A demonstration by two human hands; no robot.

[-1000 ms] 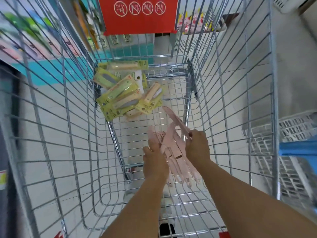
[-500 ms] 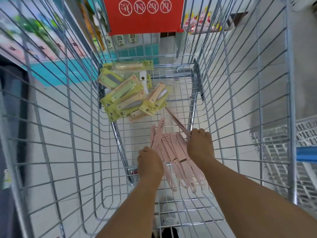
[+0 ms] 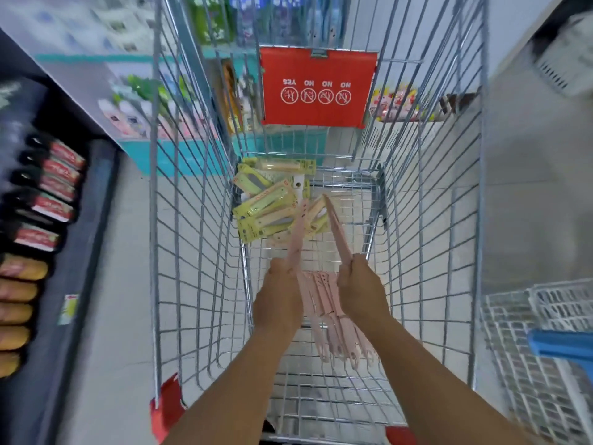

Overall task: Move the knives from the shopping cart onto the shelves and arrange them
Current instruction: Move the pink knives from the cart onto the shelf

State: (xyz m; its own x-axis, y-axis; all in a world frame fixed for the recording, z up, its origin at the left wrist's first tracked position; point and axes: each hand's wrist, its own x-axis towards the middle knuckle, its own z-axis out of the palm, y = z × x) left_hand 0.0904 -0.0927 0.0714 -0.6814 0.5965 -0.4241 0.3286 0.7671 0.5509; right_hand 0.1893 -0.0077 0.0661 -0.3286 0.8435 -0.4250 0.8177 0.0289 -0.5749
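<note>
Both my arms reach down into the wire shopping cart [image 3: 199, 284]. My left hand [image 3: 278, 300] grips a pink knife [image 3: 296, 239] that points up and away. My right hand [image 3: 361, 289] grips another pink knife [image 3: 337, 232], tilted up to the left. Several more pink knives [image 3: 330, 319] lie on the cart floor under and between my hands. At the far end of the cart lies a heap of knives in yellow-green packs [image 3: 266, 203].
A red sign [image 3: 317, 88] hangs on the cart's far end. Dark shelves with red-labelled packs [image 3: 48, 194] stand on the left. A white plastic basket [image 3: 539, 348] with a blue handle [image 3: 560, 345] sits to the right. Grey floor tiles surround the cart.
Both hands have risen from the pile, each lifting a pink knife whose tip now points up. The camera has tilted up, showing more of the shelves.
</note>
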